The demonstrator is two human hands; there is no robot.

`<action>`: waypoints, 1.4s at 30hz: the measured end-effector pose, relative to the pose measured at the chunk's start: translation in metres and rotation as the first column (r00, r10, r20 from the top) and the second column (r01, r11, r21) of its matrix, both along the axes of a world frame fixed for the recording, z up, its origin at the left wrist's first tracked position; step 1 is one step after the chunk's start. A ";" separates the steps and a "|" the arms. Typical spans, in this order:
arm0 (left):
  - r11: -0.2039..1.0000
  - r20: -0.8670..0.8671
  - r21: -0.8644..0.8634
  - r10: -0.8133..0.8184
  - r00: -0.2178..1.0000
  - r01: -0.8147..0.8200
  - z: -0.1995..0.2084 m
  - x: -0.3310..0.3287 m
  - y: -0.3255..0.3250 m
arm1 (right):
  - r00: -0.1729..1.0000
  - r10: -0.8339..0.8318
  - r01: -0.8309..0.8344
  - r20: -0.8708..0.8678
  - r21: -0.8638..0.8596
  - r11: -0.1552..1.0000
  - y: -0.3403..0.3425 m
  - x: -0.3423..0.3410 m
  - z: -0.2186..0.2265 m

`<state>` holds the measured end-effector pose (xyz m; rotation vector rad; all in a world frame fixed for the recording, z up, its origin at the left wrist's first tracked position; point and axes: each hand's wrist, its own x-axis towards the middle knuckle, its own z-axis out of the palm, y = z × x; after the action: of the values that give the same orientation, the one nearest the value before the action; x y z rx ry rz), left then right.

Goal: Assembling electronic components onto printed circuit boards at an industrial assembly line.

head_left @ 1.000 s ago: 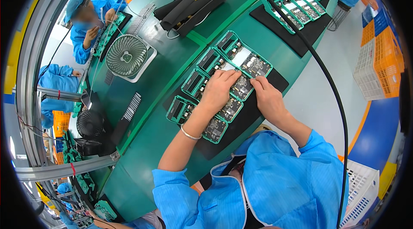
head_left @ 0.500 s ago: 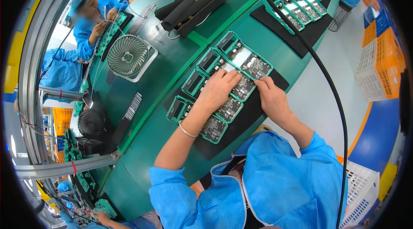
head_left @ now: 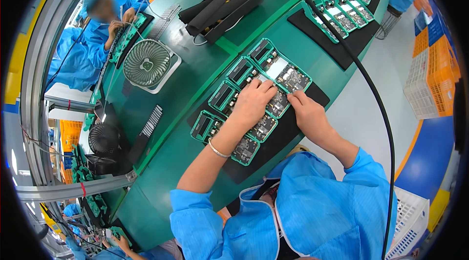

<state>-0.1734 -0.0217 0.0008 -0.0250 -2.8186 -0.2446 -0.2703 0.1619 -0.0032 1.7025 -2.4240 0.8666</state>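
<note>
Several green trays holding black circuit boards lie in a slanting row on a black mat (head_left: 320, 95). Over one inner tray (head_left: 240, 72), my left hand (head_left: 252, 104) rests with its fingers bent and close together, the tips on the white part of its board. Whatever lies under those fingertips is hidden. My right hand (head_left: 311, 117) is closed in a pinch at the near right edge of that same tray, beside the far-end tray (head_left: 294, 78). Anything between its fingertips is too small to make out. Nearer me, another tray (head_left: 246, 151) is partly covered by my left forearm.
A black cable (head_left: 364, 72) hangs across the right side. More filled trays (head_left: 344, 16) stand on a mat farther along the green bench (head_left: 195, 77). Across it are a fan (head_left: 146, 63), a black box of dark strips (head_left: 220, 11) and a co-worker (head_left: 105, 25). Crates (head_left: 435, 77) stand right.
The view has shifted slightly, moving the bench and trays a little down and right. My left fingertips stay on the board with slightly changed bend; my right hand remains at the tray edge.
</note>
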 end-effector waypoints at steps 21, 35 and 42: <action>0.953 -0.210 0.304 0.052 0.976 0.014 -0.011 -0.053 0.013 | 0.978 -0.198 0.191 -0.064 -0.107 0.976 -0.001 -0.048 -0.016; 0.980 -0.172 0.194 -0.017 0.985 0.051 -0.016 -0.062 0.009 | 0.976 -0.197 0.189 -0.087 -0.097 0.977 0.001 -0.048 -0.019; 0.987 -0.126 0.148 -0.050 0.991 0.069 -0.009 -0.063 0.005 | 0.985 -0.171 0.166 -0.036 -0.118 0.979 0.007 -0.050 -0.012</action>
<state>-0.2365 -0.0166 -0.0081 -0.0872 -2.6722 -0.4557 -0.3200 0.1690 -0.0148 1.4375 -2.3949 0.9135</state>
